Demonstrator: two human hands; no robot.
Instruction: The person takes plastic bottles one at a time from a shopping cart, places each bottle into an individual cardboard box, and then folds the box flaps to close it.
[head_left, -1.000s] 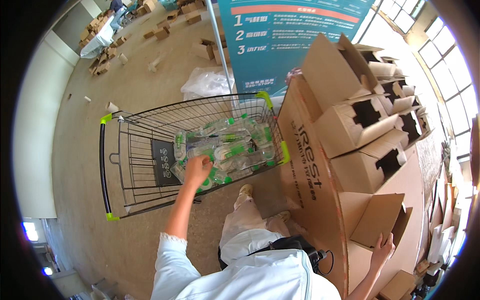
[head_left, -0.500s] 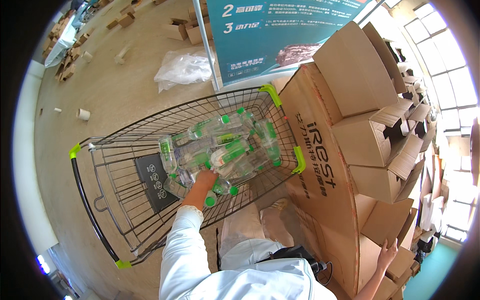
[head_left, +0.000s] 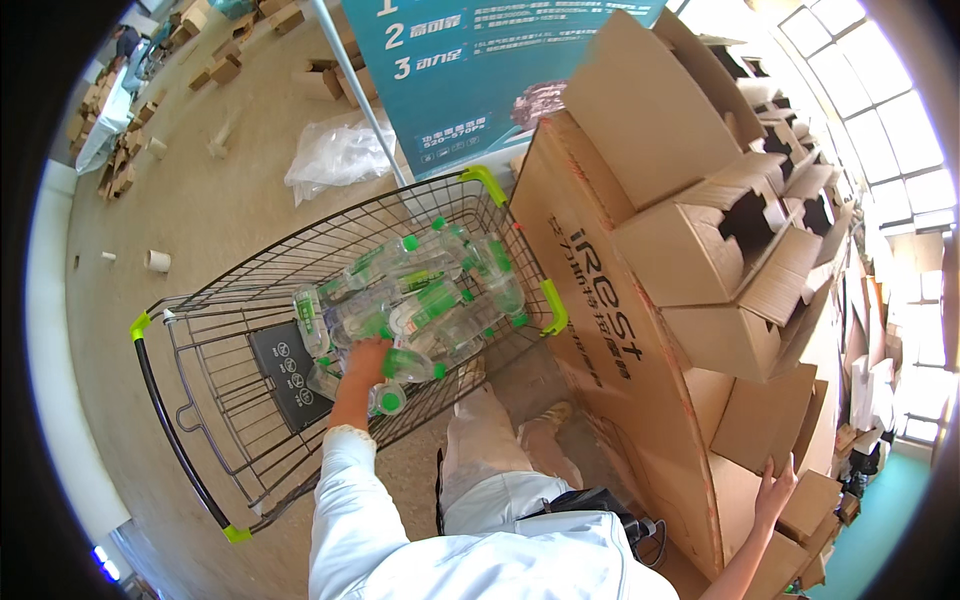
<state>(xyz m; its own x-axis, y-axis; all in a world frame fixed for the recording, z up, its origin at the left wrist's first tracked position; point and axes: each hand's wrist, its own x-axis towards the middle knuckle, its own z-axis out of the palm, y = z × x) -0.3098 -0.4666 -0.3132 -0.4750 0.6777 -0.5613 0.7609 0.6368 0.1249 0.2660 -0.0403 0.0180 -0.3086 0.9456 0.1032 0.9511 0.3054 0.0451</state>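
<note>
Evidently, many bottles [head_left: 432,300] still lie in the cart [head_left: 553,308]; your left hand [head_left: 366,362] curls among them toward its near edge, your right hand [head_left: 775,492] touches an open carton [head_left: 762,415]. Both grips unclear; carton's inside hidden.

From my remote seat I see a pale, bluish-white top [head_left: 470,565], loose, with a thin grey-blue line down the front, maybe a zip. Left sleeve [head_left: 350,500] same colour, ending in a ragged cream cuff [head_left: 350,434]. Left hand [head_left: 366,362] and right hand [head_left: 776,490] bare; right forearm [head_left: 742,565] bare too. Trousers [head_left: 482,440] pale, pinkish-beige. Shoe [head_left: 559,412] yellowish. Black waist bag [head_left: 590,507], with a thin dark cable [head_left: 662,547] looping at its right end.
</note>
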